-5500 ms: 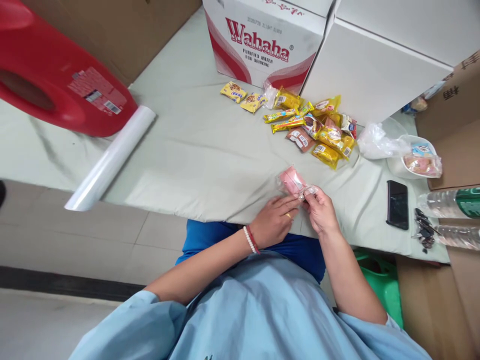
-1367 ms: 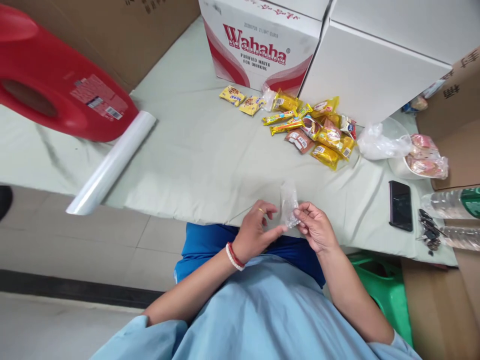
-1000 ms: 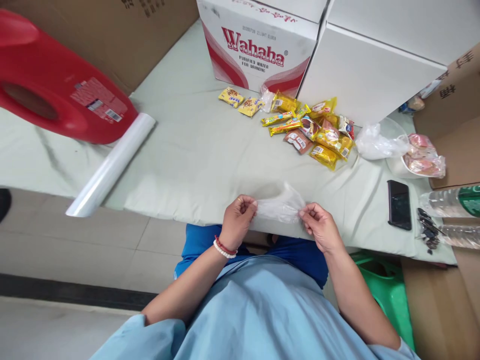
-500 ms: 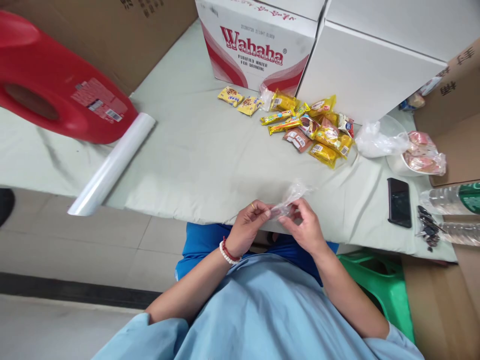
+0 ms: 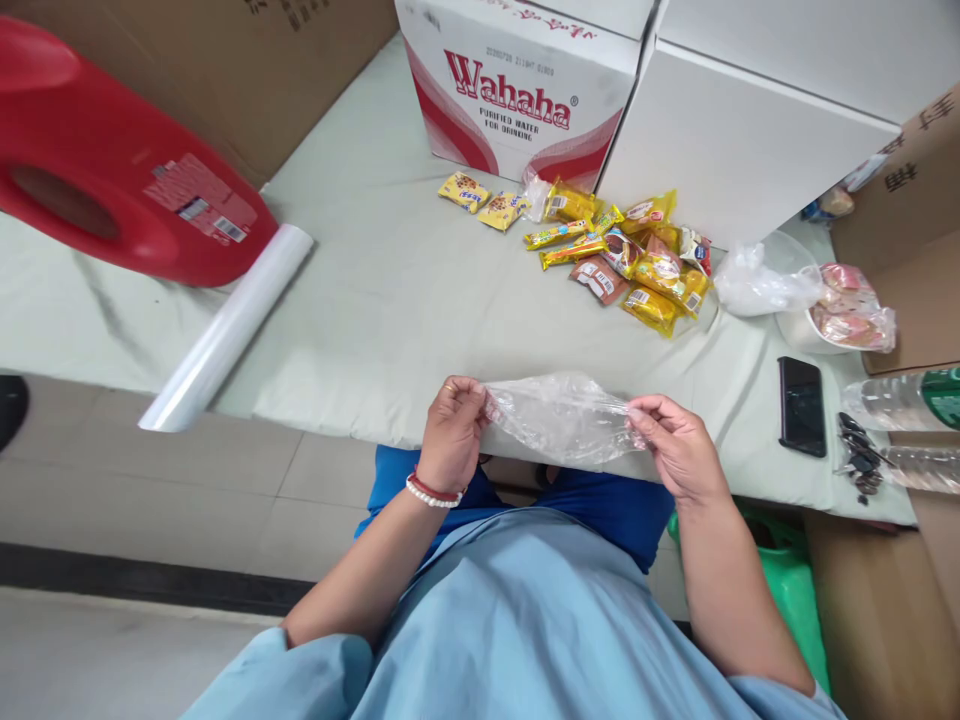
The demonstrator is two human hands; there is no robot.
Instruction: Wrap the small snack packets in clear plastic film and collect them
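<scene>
Presently: plastic (image 5: 561,412) already spread, no contents visible, at edge of tabletop (image 5: 375,320); left hand (image 5: 452,430), right hand (image 5: 684,450) apart, pinching its ends; pink packs (image 5: 855,325) in bowl (image 5: 798,336), two o'clock from it; yellow packs (image 5: 658,268) loose, one o'clock.

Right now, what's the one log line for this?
left hand: pinches clear plastic | right hand: pinches its other end | state: spread between them | nearby: wrapped snacks, black phone

Worktop (image 5: 360,300): we see soft, even light, faint shadows in folds
Plastic bag (image 5: 555,410): small glints along creases
Roll (image 5: 229,327): pale sheen
Red jug (image 5: 112,130): stretched toward our left edge
</scene>
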